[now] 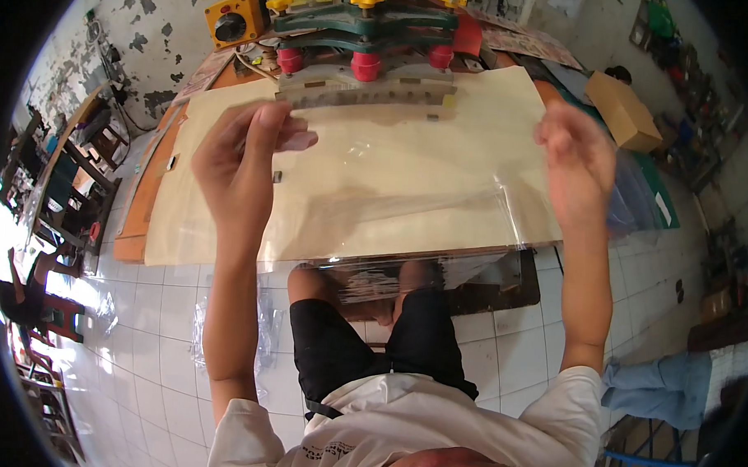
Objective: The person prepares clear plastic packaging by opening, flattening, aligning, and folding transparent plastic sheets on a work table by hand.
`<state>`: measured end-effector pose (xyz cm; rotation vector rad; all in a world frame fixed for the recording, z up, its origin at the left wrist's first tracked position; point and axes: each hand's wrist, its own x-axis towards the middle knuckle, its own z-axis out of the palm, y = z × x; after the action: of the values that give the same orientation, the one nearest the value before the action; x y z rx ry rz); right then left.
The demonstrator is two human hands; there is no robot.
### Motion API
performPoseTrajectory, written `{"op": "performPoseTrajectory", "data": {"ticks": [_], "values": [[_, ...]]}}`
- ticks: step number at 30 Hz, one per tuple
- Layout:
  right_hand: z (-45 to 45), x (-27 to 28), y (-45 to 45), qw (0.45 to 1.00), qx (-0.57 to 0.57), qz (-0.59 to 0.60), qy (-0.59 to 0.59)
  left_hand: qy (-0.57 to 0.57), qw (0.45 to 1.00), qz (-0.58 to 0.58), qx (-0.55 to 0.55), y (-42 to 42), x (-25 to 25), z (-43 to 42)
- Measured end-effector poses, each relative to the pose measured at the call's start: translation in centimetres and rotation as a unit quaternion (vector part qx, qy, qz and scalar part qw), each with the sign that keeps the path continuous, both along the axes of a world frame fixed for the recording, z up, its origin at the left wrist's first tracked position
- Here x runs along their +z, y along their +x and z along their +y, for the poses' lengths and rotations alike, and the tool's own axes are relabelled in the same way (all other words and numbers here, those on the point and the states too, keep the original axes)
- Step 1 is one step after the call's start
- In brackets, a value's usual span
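Observation:
A clear plastic sheet (424,204) stretches between my two raised hands, its lower part draping past the table's front edge above my lap. My left hand (243,151) is closed at the sheet's upper left, thumb pressed towards the fingers. On the other side, my right hand (578,162) pinches the sheet's right part; its fingertips are slightly blurred. Both hands are above the cream board (218,212) that covers the table. Beyond them stands a green metal press (366,31) with yellow knobs, red cylinders and a long bar along its bottom.
A yellow box with a black dial (230,27) stands left of the press. At the right are a cardboard box (624,110) and more clear plastic (635,197). Crumpled plastic (267,337) lies on the tiled floor. A blue metal stool (646,461) is at lower right.

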<state>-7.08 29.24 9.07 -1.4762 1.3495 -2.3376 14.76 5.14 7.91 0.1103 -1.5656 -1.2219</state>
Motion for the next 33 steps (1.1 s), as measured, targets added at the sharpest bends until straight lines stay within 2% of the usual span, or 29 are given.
{"op": "performPoseTrajectory", "data": {"ticks": [2,3,5,6,8,9,10,13,16,17,19,21,22,24,25,27,30,31,33], "values": [[2.4,-0.5,0.9,0.986,-0.003,0.168,0.019,-0.129,0.991,-0.024,0.040,1.9,-1.0,0.5],[3.6,-1.0,1.3,0.986,-0.004,0.165,0.022,-0.158,0.986,-0.043,0.018,3.2,-1.3,1.0],[5.8,-2.1,2.1,0.960,0.018,0.272,0.059,-0.203,0.975,-0.048,-0.072,5.0,-2.7,1.2],[6.5,-2.8,2.8,0.961,0.019,0.269,0.061,-0.241,0.962,-0.017,-0.127,5.3,-3.0,1.6],[7.9,-4.6,4.4,0.943,-0.047,0.298,0.141,-0.295,0.920,-0.037,-0.257,6.2,-3.3,1.0],[8.4,-5.6,4.9,0.945,-0.047,0.292,0.143,-0.313,0.893,-0.040,-0.321,6.3,-3.1,1.0],[8.8,-6.7,5.3,0.943,-0.047,0.284,0.167,-0.311,0.893,-0.045,-0.322,6.3,-3.3,1.1],[9.7,-9.3,6.2,0.941,-0.058,0.257,0.214,-0.201,0.883,-0.079,-0.417,6.2,-4.1,1.5],[10.4,-10.9,6.5,0.920,-0.095,0.270,0.269,-0.283,0.875,-0.275,-0.280,4.4,-5.4,0.3],[10.7,-11.4,6.5,0.910,-0.098,0.270,0.300,-0.281,0.875,-0.275,-0.282,3.5,-5.9,0.5],[11.7,-11.3,6.4,0.898,-0.102,0.268,0.335,-0.365,0.853,-0.371,-0.046,1.5,-7.9,1.5],[12.5,-10.2,6.0,0.887,-0.015,0.267,0.377,-0.387,0.840,-0.378,-0.031,1.0,-9.2,1.2],[12.8,-9.7,5.8,0.886,-0.016,0.266,0.378,-0.409,0.828,-0.384,-0.016,0.9,-9.5,1.1],[13.1,-8.5,5.4,0.917,0.038,0.225,0.328,-0.416,0.826,-0.382,-0.006,0.9,-9.7,1.2],[12.9,-8.2,5.3,0.917,0.036,0.224,0.329,-0.422,0.823,-0.379,0.006,0.9,-9.7,1.3],[11.8,-7.4,5.0,0.928,-0.050,0.200,0.310,-0.412,0.825,-0.387,0.000,1.0,-9.3,1.4],[6.9,-6.2,3.6,0.867,-0.130,0.308,0.369,-0.406,0.822,-0.401,-0.003,0.8,-9.0,1.4],[5.2,-6.1,2.9,0.867,-0.131,0.309,0.369,-0.406,0.818,-0.408,0.001,0.8,-8.9,1.4],[2.6,-6.4,1.4,0.760,-0.217,0.466,0.398,-0.412,0.818,-0.402,0.000,0.7,-8.9,1.2]]}}
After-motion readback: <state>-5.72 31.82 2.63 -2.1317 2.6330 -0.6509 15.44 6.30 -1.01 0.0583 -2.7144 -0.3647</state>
